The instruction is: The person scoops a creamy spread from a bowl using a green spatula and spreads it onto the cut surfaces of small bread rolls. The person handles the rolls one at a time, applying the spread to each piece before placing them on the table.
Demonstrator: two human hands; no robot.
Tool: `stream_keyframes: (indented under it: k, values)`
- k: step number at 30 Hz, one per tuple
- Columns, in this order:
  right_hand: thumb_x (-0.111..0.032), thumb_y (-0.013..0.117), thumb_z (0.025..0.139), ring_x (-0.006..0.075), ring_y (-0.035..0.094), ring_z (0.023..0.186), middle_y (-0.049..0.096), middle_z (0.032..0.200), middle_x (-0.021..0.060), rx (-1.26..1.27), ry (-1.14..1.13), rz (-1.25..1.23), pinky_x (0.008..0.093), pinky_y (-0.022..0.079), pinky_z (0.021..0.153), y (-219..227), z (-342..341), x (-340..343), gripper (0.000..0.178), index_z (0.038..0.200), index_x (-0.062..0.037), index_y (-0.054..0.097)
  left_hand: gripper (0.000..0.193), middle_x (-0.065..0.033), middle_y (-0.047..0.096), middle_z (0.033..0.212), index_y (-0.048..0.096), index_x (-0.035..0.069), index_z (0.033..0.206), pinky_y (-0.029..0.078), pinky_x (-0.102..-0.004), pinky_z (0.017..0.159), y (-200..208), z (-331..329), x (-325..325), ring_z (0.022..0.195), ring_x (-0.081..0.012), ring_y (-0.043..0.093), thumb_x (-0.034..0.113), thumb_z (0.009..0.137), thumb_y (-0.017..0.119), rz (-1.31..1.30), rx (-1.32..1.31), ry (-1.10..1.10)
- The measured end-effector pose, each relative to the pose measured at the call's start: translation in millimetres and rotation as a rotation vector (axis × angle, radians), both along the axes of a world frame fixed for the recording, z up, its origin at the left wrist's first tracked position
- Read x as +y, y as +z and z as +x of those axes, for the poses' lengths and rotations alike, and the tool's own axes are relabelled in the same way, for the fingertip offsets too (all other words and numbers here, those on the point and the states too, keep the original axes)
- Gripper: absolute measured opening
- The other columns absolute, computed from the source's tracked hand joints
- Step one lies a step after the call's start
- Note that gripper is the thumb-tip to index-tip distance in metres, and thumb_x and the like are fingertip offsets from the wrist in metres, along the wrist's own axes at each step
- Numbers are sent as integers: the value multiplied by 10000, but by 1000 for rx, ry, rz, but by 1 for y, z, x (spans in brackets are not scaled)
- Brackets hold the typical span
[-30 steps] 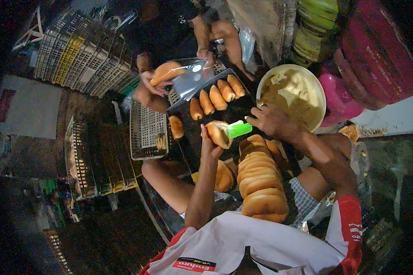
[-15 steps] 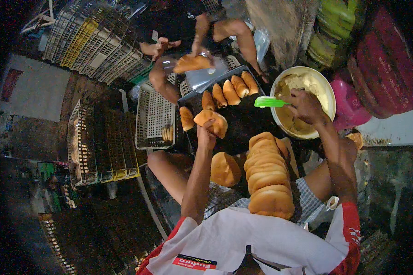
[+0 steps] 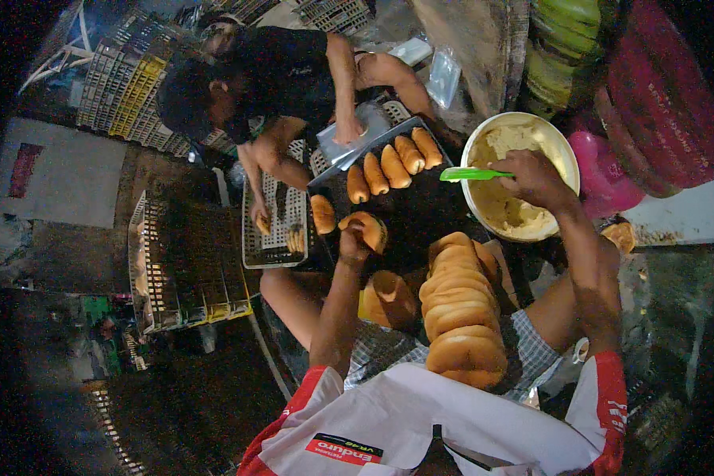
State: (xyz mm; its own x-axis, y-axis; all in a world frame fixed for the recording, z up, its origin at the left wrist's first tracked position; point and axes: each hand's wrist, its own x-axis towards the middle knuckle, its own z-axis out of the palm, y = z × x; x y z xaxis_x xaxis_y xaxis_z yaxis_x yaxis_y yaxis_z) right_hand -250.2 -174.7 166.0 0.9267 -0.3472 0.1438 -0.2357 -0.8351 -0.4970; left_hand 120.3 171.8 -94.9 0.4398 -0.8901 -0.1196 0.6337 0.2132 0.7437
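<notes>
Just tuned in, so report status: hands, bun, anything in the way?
Left hand holding bun. Right hand gripping green spreader over pale tub. Bun row clear of both hands.

From where I stand, the head view looks out from the wearer's head, through the left of two side-by-side fisheye cameras. It faces steeply downward and forward. Its centre falls near the bun (image 3: 374, 229) in the left hand (image 3: 354, 246). The wearer's shirt (image 3: 389, 404) fills the near lower edge; crates (image 3: 128, 89) stand farther off, upper left. Straight edges bow toward the dark rim.
</notes>
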Motion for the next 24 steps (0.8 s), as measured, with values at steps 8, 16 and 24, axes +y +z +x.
stream_keyframes:
  k: [8,16,24]
  values:
    - [-168,646,803,363,653,849,672,811,182,232,-45,-24,464,491,809,-17,-30,-36,218,981,-61,710,381,-131,634,1162,592,60,1223,449,-482,1001,70,43,-33,1153,-312,573,318,945,573,654,-1027,314]
    - [-116,636,727,342,693,843,707,890,177,593,-433,229,437,551,696,-119,-56,-64,192,872,-22,718,779,-298,433,1401,393,8,1427,483,-593,895,101,-191,21,1263,-481,462,451,832,634,1124,-2171,-791]
    - [-210,602,850,225,648,677,695,815,98,484,-556,427,391,531,611,-194,-85,-50,221,936,-37,708,636,-239,464,1380,404,59,1429,422,-694,887,69,-194,27,1267,-445,474,382,894,524,910,-2440,-432]
